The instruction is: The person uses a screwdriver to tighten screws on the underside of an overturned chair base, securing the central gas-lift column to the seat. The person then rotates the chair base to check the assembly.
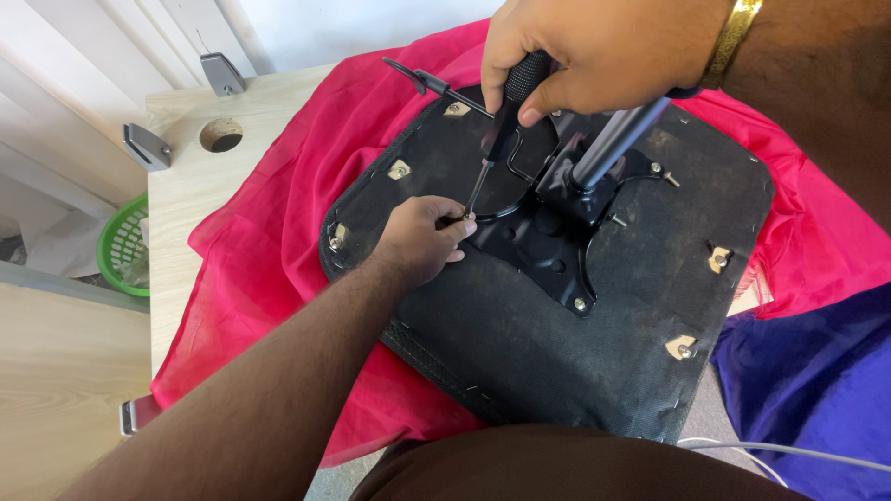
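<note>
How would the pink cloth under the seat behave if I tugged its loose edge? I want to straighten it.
The pink cloth looks thin and floppy, lying in soft folds. It would probably stretch and bunch rather than slide, since the upturned chair seat pins it to the table.

I see bright, soft daylight; the white wall (353,23) at the top is nearly washed out. Shadows are weak. The black seat base (548,343) keeps its texture without glare. My near left forearm looks slightly soft, and straight lines bend a little at the edges.

one screwdriver (501,121), perhaps six brackets (682,347)
</note>
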